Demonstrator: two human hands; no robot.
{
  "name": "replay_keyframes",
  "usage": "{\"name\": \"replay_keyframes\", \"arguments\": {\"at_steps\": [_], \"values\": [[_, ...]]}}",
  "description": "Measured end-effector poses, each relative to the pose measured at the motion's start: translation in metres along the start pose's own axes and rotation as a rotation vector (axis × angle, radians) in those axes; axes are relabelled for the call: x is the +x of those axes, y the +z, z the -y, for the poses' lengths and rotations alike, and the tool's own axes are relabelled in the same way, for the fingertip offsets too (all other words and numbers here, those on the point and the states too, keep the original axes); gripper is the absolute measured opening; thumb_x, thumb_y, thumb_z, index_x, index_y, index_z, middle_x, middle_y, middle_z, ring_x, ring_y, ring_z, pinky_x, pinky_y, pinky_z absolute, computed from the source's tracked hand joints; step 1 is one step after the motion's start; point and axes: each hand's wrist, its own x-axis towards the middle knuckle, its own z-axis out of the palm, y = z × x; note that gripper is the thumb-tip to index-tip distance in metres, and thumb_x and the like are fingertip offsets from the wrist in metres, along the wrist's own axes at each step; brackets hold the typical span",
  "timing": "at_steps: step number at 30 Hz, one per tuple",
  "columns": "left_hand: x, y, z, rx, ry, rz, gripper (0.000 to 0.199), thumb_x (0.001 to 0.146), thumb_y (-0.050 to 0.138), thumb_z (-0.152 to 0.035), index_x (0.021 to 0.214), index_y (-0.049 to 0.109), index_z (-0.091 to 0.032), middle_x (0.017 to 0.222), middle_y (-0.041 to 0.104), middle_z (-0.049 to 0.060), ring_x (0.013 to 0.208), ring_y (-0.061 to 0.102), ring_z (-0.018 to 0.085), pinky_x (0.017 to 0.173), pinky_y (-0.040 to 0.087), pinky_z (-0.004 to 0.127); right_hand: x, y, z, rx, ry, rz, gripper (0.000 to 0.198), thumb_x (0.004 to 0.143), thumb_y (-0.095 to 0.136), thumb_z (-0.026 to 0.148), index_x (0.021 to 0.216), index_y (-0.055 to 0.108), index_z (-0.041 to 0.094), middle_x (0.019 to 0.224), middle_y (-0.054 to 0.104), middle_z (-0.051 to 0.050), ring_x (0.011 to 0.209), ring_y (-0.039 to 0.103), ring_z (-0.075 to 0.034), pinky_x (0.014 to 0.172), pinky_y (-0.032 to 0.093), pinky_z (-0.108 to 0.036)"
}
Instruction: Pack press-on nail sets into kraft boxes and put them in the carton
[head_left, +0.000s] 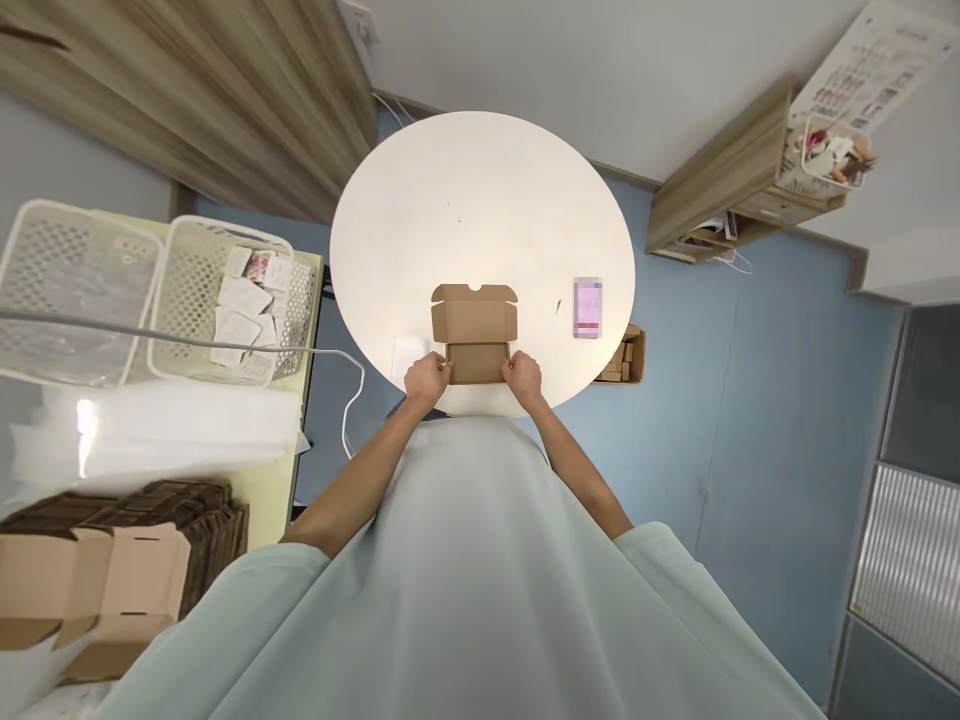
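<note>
A small brown cardboard mailer box (478, 363) lies on the round white table (480, 190) close to my body. Its lid (475, 315) stands raised on the far side, with the side flaps spread outward, and nothing shows inside the tray. My left hand (428, 379) pinches the box's left side wall. The right side wall is pinched the same way by my right hand (523, 379). Beside my left hand, a pale white item (410, 353) rests on the tabletop, hard to make out against it.
A pinkish blurred rectangle (588, 308) lies right on the table. Below its right edge stands a carton of small boxes (634, 355). On the left side table are white baskets (172, 300), plastic wrap (187, 430) and stacked flat cardboard (214, 530). A cable (247, 345) crosses there.
</note>
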Motion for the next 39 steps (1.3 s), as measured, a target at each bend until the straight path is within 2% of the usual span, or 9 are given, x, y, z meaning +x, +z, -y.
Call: {"name": "replay_keyframes", "arguments": {"at_steps": [8, 12, 17, 20, 24, 28, 32, 36, 39], "values": [[0.01, -0.009, 0.042, -0.215, -0.158, -0.315, 0.052, 0.098, 0.066, -0.041, 0.142, 0.059, -0.014, 0.142, 0.067, 0.024, 0.128, 0.068, 0.043, 0.111, 0.052, 0.059, 0.008, -0.018, -0.007, -0.016, -0.015, -0.046, 0.019, 0.11, 0.053, 0.028, 0.093, 0.061, 0.022, 0.097, 0.075, -0.008, 0.086, 0.067, -0.022, 0.07, 0.041, -0.03], [0.023, -0.012, 0.059, -0.247, -0.256, -0.303, 0.068, 0.084, 0.083, -0.049, 0.136, 0.064, -0.01, 0.149, 0.057, 0.034, 0.13, 0.064, 0.054, 0.109, 0.052, 0.069, 0.008, -0.028, -0.01, 0.002, -0.029, -0.092, 0.024, 0.112, 0.055, 0.037, 0.096, 0.062, 0.022, 0.101, 0.076, -0.01, 0.09, 0.07, -0.024, 0.073, 0.043, -0.03], [0.022, -0.01, 0.056, -0.244, -0.217, -0.354, 0.069, 0.083, 0.082, -0.054, 0.132, 0.064, -0.009, 0.151, 0.053, 0.035, 0.137, 0.058, 0.054, 0.113, 0.051, 0.068, -0.001, -0.037, -0.009, 0.043, -0.053, -0.131, 0.023, 0.113, 0.052, 0.035, 0.096, 0.062, 0.022, 0.098, 0.077, -0.008, 0.089, 0.07, -0.023, 0.073, 0.043, -0.03], [0.015, -0.01, 0.048, -0.253, -0.198, -0.396, 0.068, 0.084, 0.081, -0.049, 0.135, 0.058, -0.01, 0.146, 0.059, 0.032, 0.14, 0.056, 0.052, 0.118, 0.047, 0.067, -0.006, -0.041, -0.006, 0.056, -0.081, -0.147, 0.025, 0.113, 0.052, 0.034, 0.094, 0.063, 0.021, 0.096, 0.077, -0.007, 0.088, 0.07, -0.022, 0.075, 0.044, -0.031], [-0.002, -0.015, 0.036, -0.343, -0.232, -0.301, 0.053, 0.092, 0.073, -0.038, 0.137, 0.052, -0.018, 0.128, 0.071, 0.02, 0.125, 0.068, 0.042, 0.111, 0.053, 0.059, -0.012, -0.046, 0.002, 0.134, -0.164, -0.117, 0.023, 0.111, 0.054, 0.032, 0.095, 0.066, 0.021, 0.097, 0.078, -0.006, 0.09, 0.071, -0.02, 0.08, 0.05, -0.03], [-0.029, -0.029, 0.027, -0.483, 0.007, -0.239, 0.042, 0.095, 0.069, -0.037, 0.131, 0.053, -0.025, 0.132, 0.072, 0.009, 0.123, 0.07, 0.028, 0.105, 0.057, 0.042, -0.017, -0.055, 0.017, 0.357, -0.299, -0.035, 0.018, 0.105, 0.065, 0.036, 0.114, 0.071, 0.021, 0.114, 0.08, -0.006, 0.104, 0.075, -0.019, 0.095, 0.057, -0.031], [-0.048, -0.047, 0.01, -0.585, 0.284, -0.046, 0.041, 0.093, 0.068, -0.044, 0.127, 0.059, -0.023, 0.135, 0.073, 0.009, 0.124, 0.068, 0.027, 0.096, 0.059, 0.037, -0.017, -0.063, 0.031, 0.625, -0.44, 0.109, 0.056, 0.093, 0.082, 0.046, 0.141, 0.065, 0.025, 0.15, 0.069, -0.01, 0.136, 0.067, -0.023, 0.109, 0.058, -0.036], [-0.041, -0.051, -0.014, -0.648, 0.474, 0.019, 0.039, 0.09, 0.072, -0.047, 0.119, 0.065, -0.023, 0.132, 0.073, 0.008, 0.125, 0.067, 0.028, 0.097, 0.058, 0.037, -0.01, -0.065, 0.032, 0.702, -0.455, 0.301, 0.051, 0.084, 0.087, 0.048, 0.125, 0.073, 0.02, 0.127, 0.078, -0.01, 0.116, 0.075, -0.026, 0.092, 0.065, -0.036], [-0.028, -0.041, -0.029, -0.636, 0.419, -0.011, 0.043, 0.088, 0.076, -0.045, 0.122, 0.064, -0.022, 0.133, 0.072, 0.008, 0.119, 0.069, 0.027, 0.096, 0.058, 0.038, -0.004, -0.061, 0.024, 0.742, -0.391, 0.297, 0.041, 0.086, 0.085, 0.049, 0.111, 0.074, 0.018, 0.108, 0.08, -0.007, 0.096, 0.077, -0.023, 0.072, 0.064, -0.03]]}}
